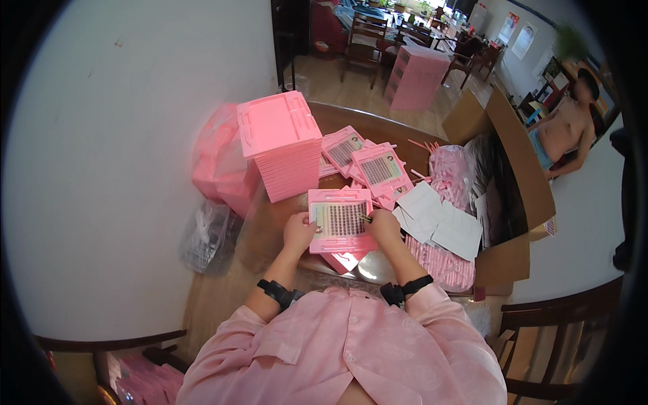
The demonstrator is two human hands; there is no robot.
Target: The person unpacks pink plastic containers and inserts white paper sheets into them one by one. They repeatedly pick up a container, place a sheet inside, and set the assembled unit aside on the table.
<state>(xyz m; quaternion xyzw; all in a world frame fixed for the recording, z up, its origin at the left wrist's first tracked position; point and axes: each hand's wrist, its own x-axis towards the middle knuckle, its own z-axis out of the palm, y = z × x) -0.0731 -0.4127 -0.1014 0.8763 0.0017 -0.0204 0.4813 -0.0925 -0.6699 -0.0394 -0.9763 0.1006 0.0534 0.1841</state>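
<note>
A pink plastic practice board (337,248), with a sheet of rows of small printed characters set in it, lies in front of me. My left hand (298,233) grips its left edge, thumb on top. At the board's right side is my right hand (385,227), fingers closed on a slim dark-and-gold stick (366,218) that juts over the sheet. Whether these fingers also hold the board is hidden. Another pink board (344,262) sticks out underneath. Several similar boards with sheets (381,169) lie in a loose pile just beyond.
A tall stack of pink boards (280,125) stands at the left, beside pink plastic bags (219,155). White paper slips (455,233) rest on bundled pink sticks (442,266) at the right. An open cardboard box (516,155) borders the table (331,115). A person (567,128) stands beyond it.
</note>
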